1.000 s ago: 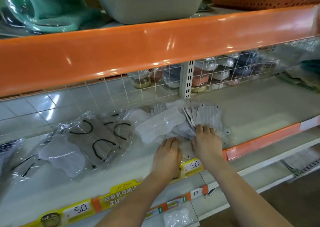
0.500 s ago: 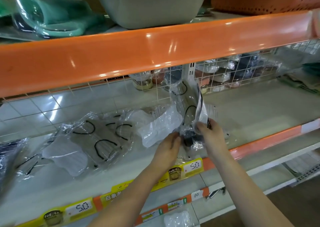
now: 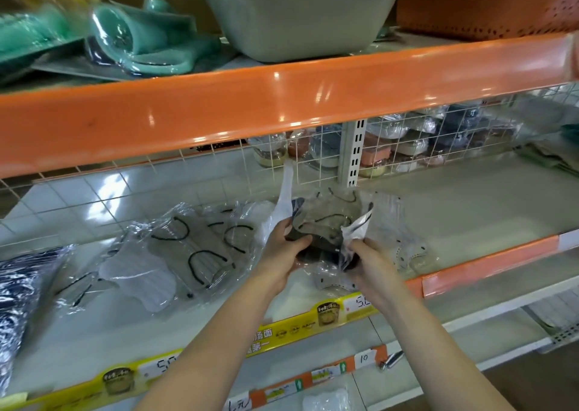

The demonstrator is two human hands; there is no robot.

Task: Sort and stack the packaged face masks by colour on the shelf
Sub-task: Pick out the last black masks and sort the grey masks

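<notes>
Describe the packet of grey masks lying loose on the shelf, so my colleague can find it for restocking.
Start at the cream metal shelf under the long orange rail. Left of the person's left hand lies a clear plastic packet of grey masks. Its curved black ear loops set it apart from the pale white mask packet overlapping its left side.

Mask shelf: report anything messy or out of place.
The grey masks lie in a loose, overlapping heap, not stacked, with a white pack mixed in. The left hand and right hand grip a crumpled mixed bundle.
</notes>
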